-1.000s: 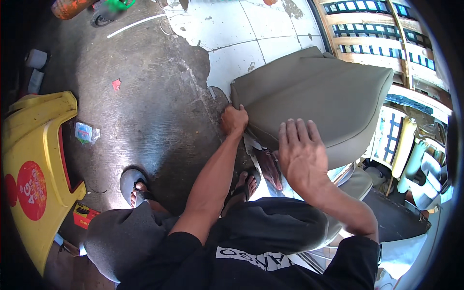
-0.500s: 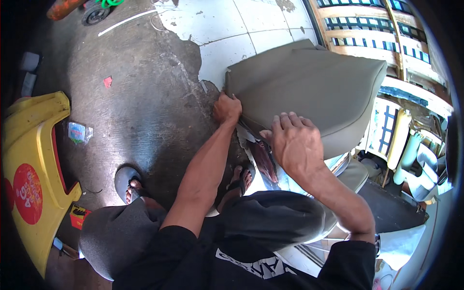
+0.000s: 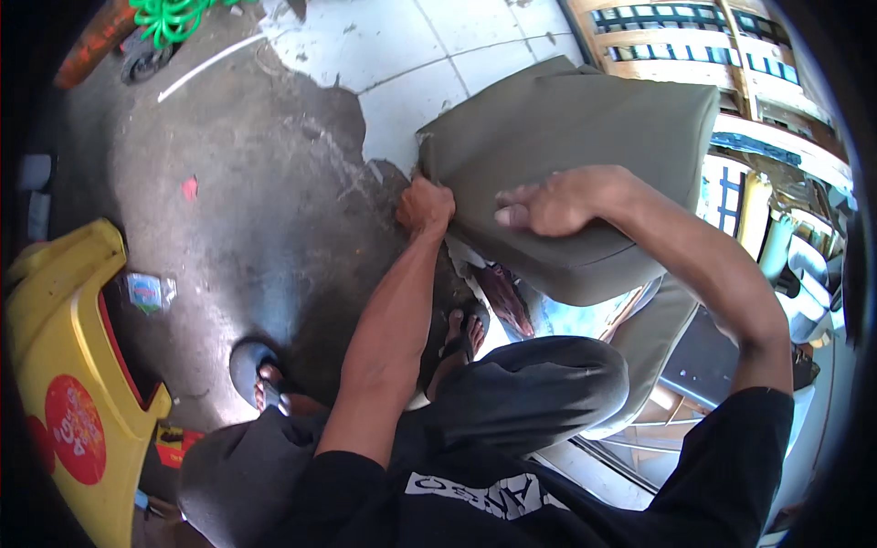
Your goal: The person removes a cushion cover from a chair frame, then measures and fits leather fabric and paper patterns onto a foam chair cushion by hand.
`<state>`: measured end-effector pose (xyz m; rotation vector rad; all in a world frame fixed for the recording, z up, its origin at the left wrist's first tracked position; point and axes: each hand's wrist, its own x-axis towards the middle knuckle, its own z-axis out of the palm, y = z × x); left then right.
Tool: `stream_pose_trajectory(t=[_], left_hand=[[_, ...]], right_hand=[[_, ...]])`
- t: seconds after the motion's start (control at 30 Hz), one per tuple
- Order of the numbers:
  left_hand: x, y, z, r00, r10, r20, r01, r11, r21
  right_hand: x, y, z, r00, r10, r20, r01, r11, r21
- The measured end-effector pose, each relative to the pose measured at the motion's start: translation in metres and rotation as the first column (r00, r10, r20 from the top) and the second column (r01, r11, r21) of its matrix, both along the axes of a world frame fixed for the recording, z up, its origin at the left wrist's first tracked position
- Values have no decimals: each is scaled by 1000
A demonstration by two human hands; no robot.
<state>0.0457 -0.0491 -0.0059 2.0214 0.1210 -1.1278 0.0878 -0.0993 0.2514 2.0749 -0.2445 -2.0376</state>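
Observation:
A large olive-grey upholstered cushion (image 3: 585, 114) lies tilted at the upper right, with creased covering and a seamed edge. My left hand (image 3: 425, 205) is closed round its left edge. Over the cushion's top, close to that edge, is my right hand (image 3: 539, 208), its fingers pointing left and smeared by motion; whether it grips or touches the covering I cannot tell. Below the cushion a dark reddish and silvery sheet (image 3: 505, 301) shows, and a second padded grey piece (image 3: 660, 347) sits behind my right knee.
A yellow plastic panel (image 3: 91, 365) stands at the left. Green coiled hose (image 3: 174, 18), an orange cylinder (image 3: 96, 50) and a wheel (image 3: 146, 64) lie at the top left. A wooden slatted rack (image 3: 676, 41) and rolled materials (image 3: 776, 242) stand at the right. Concrete (image 3: 228, 201) meets broken white tiles (image 3: 411, 82).
My right hand has moved up and turned leftward over the cushion, with the elbow swung outward. My left hand still holds the edge. The whole view has shifted a little.

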Motion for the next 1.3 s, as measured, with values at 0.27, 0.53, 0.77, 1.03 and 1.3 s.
stream_pose_trajectory(t=[0.27,0.53,0.77,1.03,1.3], left_hand=[[1,6,-6,1000,-5,29,4,1000,6],[0,4,-14,998,-28,60,26,999,38],[-12,-6,-9,990,30,136,-35,999,38],[-10,-2,-26,977,28,210,-39,998,51],[27,44,17,824,93,558,-13,989,-146]], right_hand=[[-39,43,52,902,7,432,-185,910,372],[-21,19,5,959,157,238,-182,979,90],[-94,44,21,451,399,798,-479,863,-162],[-142,-17,57,98,180,979,-528,843,-102],[-142,-71,75,-311,4,950,-36,999,-16]])
